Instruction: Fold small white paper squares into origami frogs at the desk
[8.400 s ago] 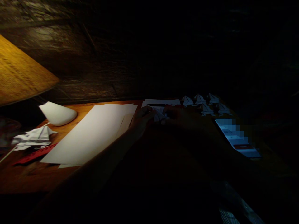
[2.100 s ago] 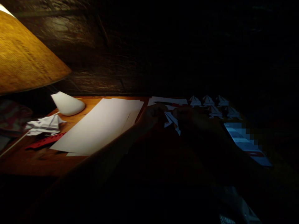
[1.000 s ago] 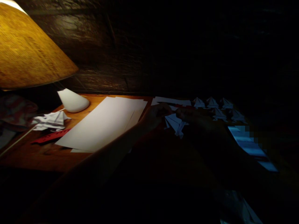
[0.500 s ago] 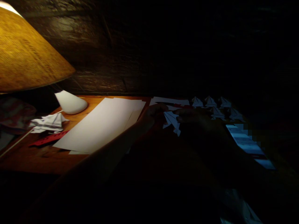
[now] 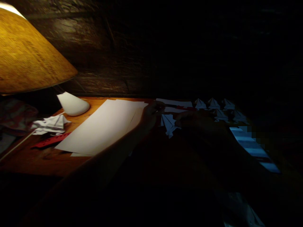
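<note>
The scene is very dark. My left hand (image 5: 149, 116) and my right hand (image 5: 191, 119) meet over a small folded white paper piece (image 5: 168, 123) on the wooden table (image 5: 35, 157). Both hands pinch its edges, left hand at its left side, right hand at its right side. The fingers are dim and only partly visible. Several finished folded paper figures (image 5: 214, 105) stand in rows just beyond my right hand.
A stack of white paper sheets (image 5: 104, 126) lies left of my hands. A lampshade (image 5: 30, 56) hangs at upper left over a white lamp base (image 5: 72, 104). Crumpled white paper (image 5: 50, 123) and a red strip (image 5: 50, 140) lie far left. A lit phone screen (image 5: 253, 146) lies right.
The folded paper piece has turned and shifted slightly left between my hands. The view has drifted a little.
</note>
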Action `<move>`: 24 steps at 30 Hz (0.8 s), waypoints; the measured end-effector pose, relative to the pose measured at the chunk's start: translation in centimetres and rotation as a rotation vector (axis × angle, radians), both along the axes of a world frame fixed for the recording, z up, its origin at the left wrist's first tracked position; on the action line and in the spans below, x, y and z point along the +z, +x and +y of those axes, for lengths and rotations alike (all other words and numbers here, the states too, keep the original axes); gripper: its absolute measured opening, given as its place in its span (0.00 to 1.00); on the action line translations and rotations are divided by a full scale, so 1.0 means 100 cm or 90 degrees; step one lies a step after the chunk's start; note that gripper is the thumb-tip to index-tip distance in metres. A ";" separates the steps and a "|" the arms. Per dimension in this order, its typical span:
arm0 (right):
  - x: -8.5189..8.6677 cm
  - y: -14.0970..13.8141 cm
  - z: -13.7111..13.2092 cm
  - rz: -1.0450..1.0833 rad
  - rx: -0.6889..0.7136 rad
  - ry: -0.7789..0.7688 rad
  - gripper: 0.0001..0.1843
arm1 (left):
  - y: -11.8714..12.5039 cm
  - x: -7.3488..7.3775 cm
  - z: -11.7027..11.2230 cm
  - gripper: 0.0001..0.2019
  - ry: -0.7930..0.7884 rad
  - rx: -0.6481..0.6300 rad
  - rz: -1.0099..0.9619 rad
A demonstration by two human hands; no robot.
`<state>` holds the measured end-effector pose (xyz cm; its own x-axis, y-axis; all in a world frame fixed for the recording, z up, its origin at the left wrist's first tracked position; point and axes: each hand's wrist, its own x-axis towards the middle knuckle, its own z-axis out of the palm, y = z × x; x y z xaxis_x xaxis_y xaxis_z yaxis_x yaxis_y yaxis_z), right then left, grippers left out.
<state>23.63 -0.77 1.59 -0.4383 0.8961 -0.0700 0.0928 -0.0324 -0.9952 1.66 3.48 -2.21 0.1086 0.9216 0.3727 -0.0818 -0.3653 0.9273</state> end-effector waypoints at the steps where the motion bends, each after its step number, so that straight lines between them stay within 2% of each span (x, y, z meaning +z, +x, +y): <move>1: -0.001 0.001 0.001 -0.022 -0.026 0.044 0.07 | -0.002 0.000 0.001 0.07 -0.021 0.030 -0.014; 4: -0.007 0.003 0.006 -0.074 -0.062 0.136 0.06 | -0.007 0.001 0.002 0.06 -0.077 0.026 -0.037; 7: -0.014 0.003 0.012 -0.114 -0.055 0.185 0.05 | -0.007 0.002 0.000 0.10 -0.086 -0.029 0.016; 10: -0.016 0.004 0.015 -0.144 -0.051 0.201 0.05 | -0.003 0.001 -0.003 0.07 -0.077 -0.072 0.076; 14: -0.019 0.006 0.019 -0.190 -0.062 0.156 0.13 | 0.001 0.000 -0.005 0.06 -0.071 -0.087 0.101; 17: -0.021 0.005 0.019 -0.131 -0.056 0.078 0.17 | 0.000 0.002 -0.005 0.06 -0.055 -0.082 0.107; 21: -0.020 -0.002 0.014 -0.058 -0.015 0.007 0.17 | 0.002 0.003 -0.008 0.07 -0.033 -0.134 0.121; 24: -0.015 -0.008 0.010 -0.025 -0.020 0.005 0.16 | 0.004 0.002 -0.010 0.08 -0.027 -0.171 0.125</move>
